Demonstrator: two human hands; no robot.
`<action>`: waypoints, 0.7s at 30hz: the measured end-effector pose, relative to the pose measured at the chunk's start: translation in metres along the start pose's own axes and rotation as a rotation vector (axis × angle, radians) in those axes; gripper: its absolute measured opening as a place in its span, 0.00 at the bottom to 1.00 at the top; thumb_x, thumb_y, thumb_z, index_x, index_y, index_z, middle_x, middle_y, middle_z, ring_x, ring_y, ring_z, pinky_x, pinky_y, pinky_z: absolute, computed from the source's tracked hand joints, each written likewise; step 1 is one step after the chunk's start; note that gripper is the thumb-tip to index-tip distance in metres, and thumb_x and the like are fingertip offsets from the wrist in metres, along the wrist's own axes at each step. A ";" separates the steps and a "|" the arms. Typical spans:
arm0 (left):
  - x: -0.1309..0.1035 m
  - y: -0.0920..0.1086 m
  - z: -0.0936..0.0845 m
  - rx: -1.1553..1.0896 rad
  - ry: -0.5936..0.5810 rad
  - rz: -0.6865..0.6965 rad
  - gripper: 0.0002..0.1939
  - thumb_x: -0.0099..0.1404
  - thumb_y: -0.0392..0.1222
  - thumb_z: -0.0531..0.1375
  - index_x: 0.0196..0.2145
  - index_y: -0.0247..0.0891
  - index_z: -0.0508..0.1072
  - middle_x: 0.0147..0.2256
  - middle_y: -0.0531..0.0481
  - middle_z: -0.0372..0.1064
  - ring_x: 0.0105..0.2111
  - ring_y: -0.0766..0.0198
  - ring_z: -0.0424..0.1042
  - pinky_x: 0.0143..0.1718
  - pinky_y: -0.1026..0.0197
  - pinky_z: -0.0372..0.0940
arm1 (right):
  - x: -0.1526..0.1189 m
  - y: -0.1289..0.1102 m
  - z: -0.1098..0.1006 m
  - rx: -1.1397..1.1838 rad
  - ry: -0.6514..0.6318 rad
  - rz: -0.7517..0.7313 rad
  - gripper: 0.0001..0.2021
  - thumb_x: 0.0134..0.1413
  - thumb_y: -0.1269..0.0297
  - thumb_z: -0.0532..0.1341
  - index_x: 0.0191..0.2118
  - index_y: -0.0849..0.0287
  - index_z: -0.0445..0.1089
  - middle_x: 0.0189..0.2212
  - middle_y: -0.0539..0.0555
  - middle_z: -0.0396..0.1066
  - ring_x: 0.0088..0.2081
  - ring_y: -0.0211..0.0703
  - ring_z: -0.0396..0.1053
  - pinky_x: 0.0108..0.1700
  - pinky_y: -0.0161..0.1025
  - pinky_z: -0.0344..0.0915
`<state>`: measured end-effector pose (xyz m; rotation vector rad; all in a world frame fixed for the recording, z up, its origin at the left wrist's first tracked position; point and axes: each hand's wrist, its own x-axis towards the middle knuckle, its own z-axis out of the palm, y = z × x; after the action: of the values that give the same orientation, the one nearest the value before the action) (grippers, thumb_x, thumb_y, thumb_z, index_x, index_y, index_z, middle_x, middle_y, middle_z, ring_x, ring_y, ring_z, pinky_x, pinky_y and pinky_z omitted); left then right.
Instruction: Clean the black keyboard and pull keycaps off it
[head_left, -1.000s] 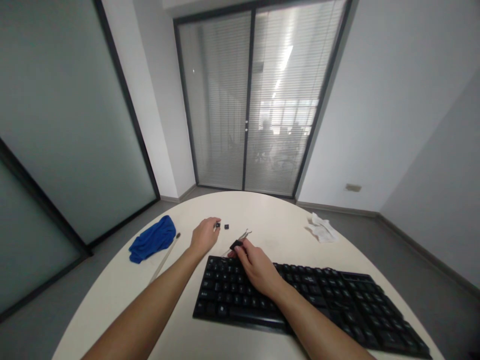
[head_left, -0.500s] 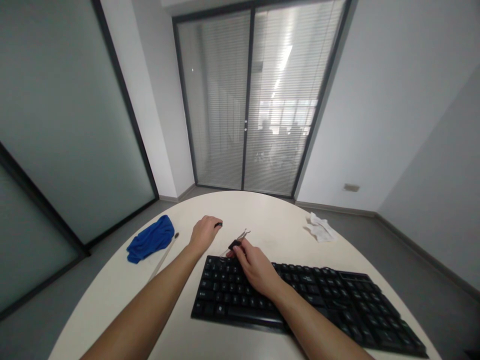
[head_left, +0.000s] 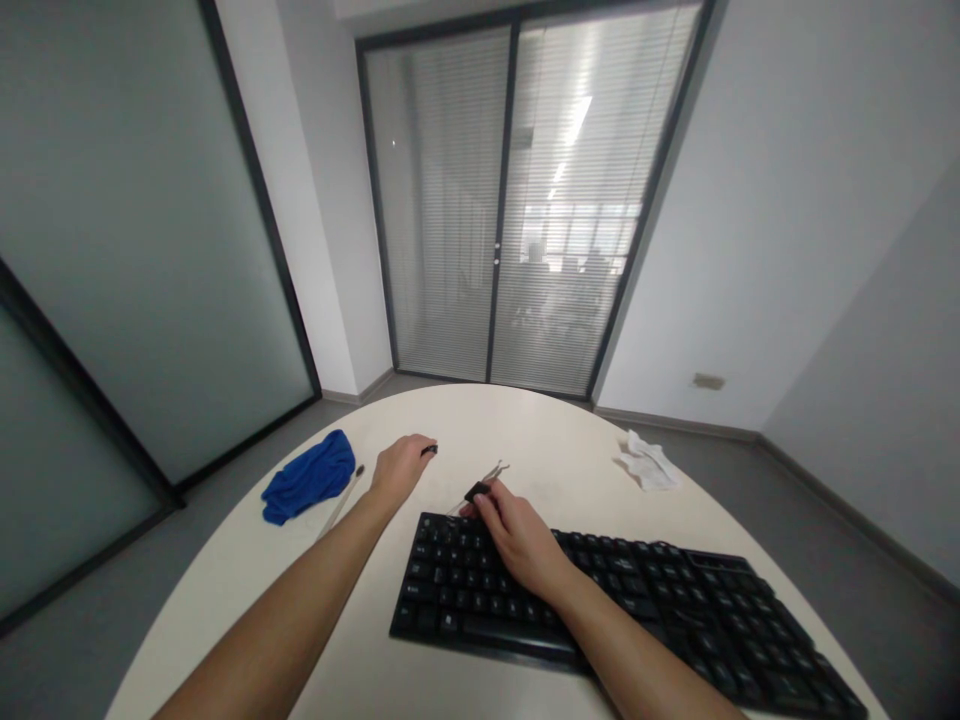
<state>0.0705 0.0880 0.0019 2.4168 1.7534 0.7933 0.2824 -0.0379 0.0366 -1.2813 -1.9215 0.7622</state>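
Above the far left edge of the black keyboard (head_left: 525,628), my right hand (head_left: 523,535) is closed on a thin wire tool, its metal tips (head_left: 498,470) pointing away from me. A small black part (head_left: 476,491) sits at my right fingertips; whether it belongs to the tool, I cannot tell. My left hand (head_left: 399,468) is closed on a small black piece (head_left: 429,450), held over the table beyond the keyboard's left corner. That piece is too small to name surely. My right hand and forearm cover some of the keys.
On the pale round table (head_left: 480,410), a crumpled blue cloth (head_left: 309,478) lies at the left. Beside it is a thin pale stick with a dark tip (head_left: 358,472), partly behind my left forearm. A crumpled white tissue (head_left: 649,463) rests near the right edge.
My left hand has moved slightly left, away from my right hand, with the small black piece in it. My right hand keeps its hold on the wire tool. The view has shifted slightly.
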 end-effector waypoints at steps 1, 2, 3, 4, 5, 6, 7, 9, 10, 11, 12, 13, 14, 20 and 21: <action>0.000 0.000 0.000 0.002 0.002 0.001 0.12 0.67 0.41 0.57 0.47 0.47 0.76 0.49 0.52 0.74 0.50 0.57 0.70 0.50 0.60 0.62 | 0.000 0.000 0.000 0.001 0.000 -0.001 0.11 0.68 0.58 0.47 0.40 0.55 0.64 0.39 0.56 0.77 0.42 0.47 0.74 0.45 0.40 0.64; 0.000 -0.001 0.000 0.004 0.003 0.000 0.12 0.67 0.41 0.57 0.46 0.47 0.76 0.48 0.52 0.74 0.50 0.57 0.70 0.50 0.60 0.62 | 0.000 0.001 0.000 0.003 0.000 -0.004 0.11 0.68 0.58 0.47 0.40 0.55 0.64 0.39 0.56 0.77 0.42 0.47 0.74 0.45 0.40 0.64; 0.000 -0.001 0.000 0.005 0.004 0.000 0.12 0.67 0.41 0.57 0.46 0.47 0.76 0.48 0.53 0.74 0.50 0.57 0.70 0.49 0.60 0.63 | -0.001 0.000 -0.001 0.004 0.000 -0.006 0.11 0.68 0.58 0.47 0.40 0.55 0.64 0.39 0.55 0.77 0.42 0.47 0.74 0.45 0.40 0.64; 0.000 -0.002 0.000 0.007 0.004 -0.002 0.12 0.67 0.41 0.57 0.46 0.47 0.76 0.48 0.52 0.74 0.50 0.57 0.70 0.49 0.60 0.63 | -0.001 0.000 -0.001 0.005 -0.001 -0.007 0.11 0.68 0.58 0.47 0.40 0.55 0.64 0.39 0.56 0.77 0.42 0.47 0.74 0.45 0.40 0.64; -0.001 -0.002 0.000 0.007 0.003 -0.003 0.12 0.67 0.41 0.57 0.46 0.47 0.76 0.48 0.52 0.74 0.49 0.58 0.70 0.49 0.59 0.63 | -0.001 -0.001 -0.001 0.005 -0.002 -0.007 0.11 0.68 0.58 0.47 0.41 0.55 0.64 0.39 0.56 0.77 0.42 0.47 0.74 0.46 0.40 0.64; -0.001 -0.002 0.000 0.006 0.001 -0.004 0.12 0.68 0.41 0.57 0.46 0.47 0.76 0.48 0.52 0.74 0.49 0.58 0.70 0.50 0.59 0.63 | -0.001 -0.002 -0.001 0.005 -0.001 -0.007 0.11 0.68 0.59 0.47 0.41 0.56 0.64 0.39 0.56 0.77 0.43 0.47 0.74 0.46 0.40 0.64; -0.001 -0.003 0.000 0.005 0.000 -0.005 0.12 0.68 0.41 0.57 0.47 0.47 0.76 0.48 0.52 0.74 0.50 0.58 0.70 0.50 0.59 0.62 | -0.002 -0.003 -0.001 0.003 0.001 -0.007 0.11 0.68 0.59 0.47 0.41 0.56 0.64 0.39 0.56 0.77 0.43 0.47 0.74 0.46 0.40 0.64; -0.002 -0.002 -0.001 0.001 -0.001 -0.006 0.14 0.68 0.40 0.57 0.49 0.47 0.74 0.50 0.51 0.73 0.51 0.58 0.69 0.52 0.59 0.62 | -0.002 -0.004 0.000 -0.006 0.009 -0.004 0.11 0.68 0.59 0.47 0.41 0.56 0.64 0.39 0.56 0.77 0.43 0.47 0.74 0.46 0.40 0.64; -0.003 -0.002 -0.002 -0.001 -0.001 -0.004 0.15 0.68 0.40 0.57 0.51 0.47 0.73 0.51 0.51 0.72 0.52 0.57 0.68 0.53 0.59 0.61 | -0.002 -0.004 0.001 -0.014 0.013 -0.002 0.11 0.68 0.59 0.47 0.41 0.56 0.64 0.39 0.56 0.77 0.43 0.47 0.74 0.46 0.39 0.64; -0.004 -0.001 -0.003 -0.002 -0.001 -0.001 0.17 0.67 0.39 0.57 0.53 0.47 0.71 0.52 0.51 0.71 0.53 0.57 0.67 0.54 0.58 0.61 | -0.002 -0.004 0.002 -0.022 0.017 -0.002 0.11 0.68 0.58 0.47 0.41 0.56 0.64 0.39 0.56 0.77 0.43 0.47 0.74 0.46 0.39 0.64; -0.005 0.000 -0.005 -0.003 -0.003 0.002 0.19 0.67 0.39 0.58 0.56 0.48 0.69 0.52 0.50 0.70 0.53 0.57 0.66 0.54 0.58 0.60 | -0.002 -0.004 0.003 -0.030 0.019 -0.004 0.11 0.68 0.58 0.47 0.41 0.56 0.64 0.39 0.56 0.77 0.43 0.47 0.74 0.46 0.40 0.64; -0.007 0.001 -0.006 -0.008 -0.007 0.004 0.22 0.66 0.39 0.58 0.57 0.48 0.67 0.54 0.50 0.69 0.54 0.56 0.66 0.55 0.57 0.60 | -0.001 -0.005 0.004 -0.037 0.020 -0.008 0.11 0.68 0.58 0.47 0.41 0.56 0.64 0.39 0.57 0.77 0.43 0.47 0.74 0.46 0.40 0.64; -0.008 0.002 -0.008 -0.019 -0.009 0.003 0.24 0.66 0.38 0.59 0.59 0.48 0.66 0.55 0.49 0.67 0.54 0.56 0.65 0.55 0.56 0.60 | 0.000 -0.005 0.005 -0.040 0.018 -0.015 0.11 0.68 0.58 0.47 0.41 0.56 0.63 0.39 0.57 0.77 0.43 0.47 0.74 0.46 0.40 0.64; -0.017 0.011 -0.013 -0.371 0.132 -0.137 0.26 0.61 0.33 0.59 0.57 0.40 0.65 0.57 0.42 0.63 0.56 0.52 0.63 0.58 0.51 0.57 | 0.013 -0.010 0.016 -0.031 -0.012 -0.050 0.11 0.69 0.58 0.47 0.39 0.56 0.62 0.39 0.56 0.78 0.43 0.47 0.74 0.45 0.40 0.65; -0.018 0.012 -0.013 -0.431 0.153 -0.179 0.23 0.62 0.33 0.57 0.55 0.38 0.66 0.55 0.41 0.64 0.54 0.53 0.65 0.58 0.51 0.59 | 0.017 -0.010 0.018 -0.030 -0.012 -0.055 0.11 0.68 0.58 0.47 0.39 0.56 0.62 0.39 0.57 0.78 0.43 0.47 0.75 0.46 0.41 0.65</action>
<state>0.0716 0.0640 0.0107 1.9392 1.6085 1.2123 0.2575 -0.0271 0.0378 -1.2387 -1.9766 0.7175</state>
